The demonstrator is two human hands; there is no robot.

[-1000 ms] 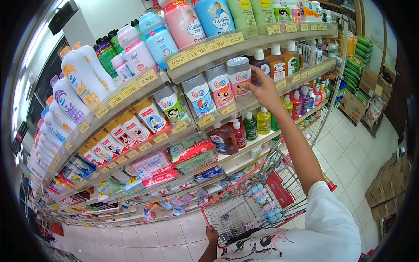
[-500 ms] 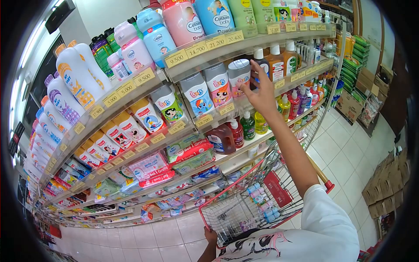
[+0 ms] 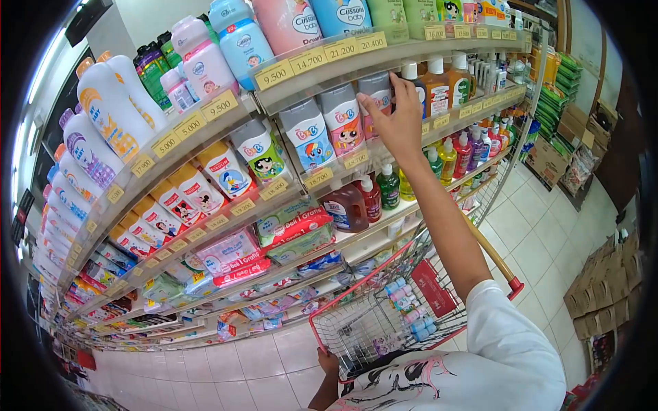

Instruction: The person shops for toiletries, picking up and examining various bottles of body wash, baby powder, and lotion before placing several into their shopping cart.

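Note:
My right hand (image 3: pixel 396 118) reaches to the upper-middle shelf. Its thumb and fingers are around a pink bottle with a grey cap (image 3: pixel 375 83), which stands in line with other grey-capped bottles. Just left of it is a grey-capped bottle with a red-haired cartoon figure (image 3: pixel 343 123), then one with a blue pony (image 3: pixel 306 137). Low in the view, my left hand (image 3: pixel 329 361) is closed on the red rim of a shopping cart (image 3: pixel 317 325). Inside the cart lie several small bottles with blue and pink parts (image 3: pixel 410 308).
Brown and orange bottles (image 3: pixel 436 85) stand right of my right hand. Above is a shelf edge with yellow price tags (image 3: pixel 322 60). Packs of wipes (image 3: pixel 295 229) sit lower down. Cardboard boxes (image 3: pixel 548 161) and brown stacked packs (image 3: pixel 603 281) stand on the right.
My right hand has closed in on the pink bottle, which now stands more upright and farther back under the upper shelf. My left hand stays on the cart. The view has shifted slightly.

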